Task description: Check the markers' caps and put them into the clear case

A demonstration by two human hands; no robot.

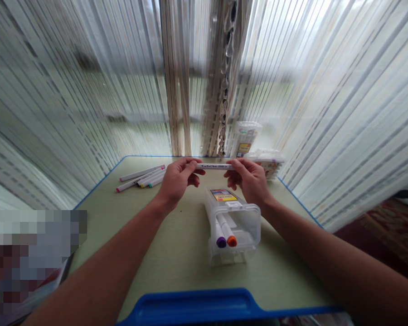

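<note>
A white marker (215, 166) with dark print along its barrel is held level between my two hands, above the far half of the table. My left hand (181, 175) pinches its left end, and my right hand (246, 176) pinches the right end; both ends are covered by fingers. Just below them a clear plastic case (236, 217) lies on its side, its open mouth facing me. Inside it rest a marker with a purple cap (221, 242) and another with an orange cap (231, 241).
Several white markers (141, 177) lie loosely piled left of my left hand. Behind my right hand stand an upright clear case (247, 138) and a second clear box (270, 160). The greenish table (163, 267) has a blue edge and a blue tray (197, 308) in front. String curtains hang behind.
</note>
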